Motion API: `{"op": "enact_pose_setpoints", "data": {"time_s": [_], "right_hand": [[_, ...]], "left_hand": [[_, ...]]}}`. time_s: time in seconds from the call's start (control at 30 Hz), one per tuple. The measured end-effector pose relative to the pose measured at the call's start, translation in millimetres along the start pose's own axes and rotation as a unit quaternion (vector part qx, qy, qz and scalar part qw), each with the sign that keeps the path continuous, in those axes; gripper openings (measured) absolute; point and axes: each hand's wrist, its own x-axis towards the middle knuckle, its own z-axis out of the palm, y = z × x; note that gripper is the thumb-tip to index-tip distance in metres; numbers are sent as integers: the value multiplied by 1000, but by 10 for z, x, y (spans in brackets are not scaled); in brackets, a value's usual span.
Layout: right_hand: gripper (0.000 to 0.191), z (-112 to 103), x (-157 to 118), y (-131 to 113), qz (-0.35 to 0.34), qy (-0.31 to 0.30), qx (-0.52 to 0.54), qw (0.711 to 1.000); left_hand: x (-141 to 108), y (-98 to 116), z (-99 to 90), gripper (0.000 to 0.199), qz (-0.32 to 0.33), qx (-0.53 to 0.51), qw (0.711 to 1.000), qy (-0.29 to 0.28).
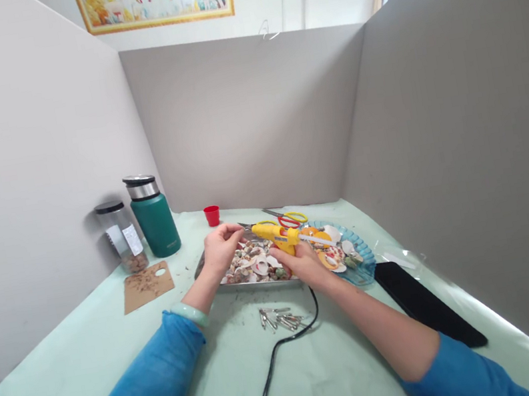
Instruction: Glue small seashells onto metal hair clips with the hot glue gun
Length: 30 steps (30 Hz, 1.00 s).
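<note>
Here, the right hand (pixel 307 265) wraps its grip round a glue gun (pixel 285 238); the left hand (pixel 221 250) pinches, contents unclear.

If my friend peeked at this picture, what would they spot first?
Probably the bright yellow glue gun in the middle, held in the right hand, with the left hand near its tip. Next, perhaps the tray of seashells beneath them, or the scalloped blue plate to its right. The big green bottle stands out on the left.
</note>
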Motion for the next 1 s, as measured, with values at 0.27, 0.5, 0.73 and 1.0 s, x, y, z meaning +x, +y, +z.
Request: {"op": "enact_pose_setpoints", "data": {"time_s": [0.27,0.5,0.73,1.0], "right_hand": [[35,1,23,52,-2,12,1,1000],[32,-4,6,-3,-9,1,2,1000],[31,-5,-17,-63,-4,-5,13,1000],[30,-23,-13,-72,-10,-14,-16,1000]], "left_hand": [[2,-13,3,22,-3,-11,1000,-10],[-23,47,26,28,-34,-54,998,1],[-29,45,23,32,-43,-73,996,5],[-34,58,32,29,-37,-54,998,7]]}}
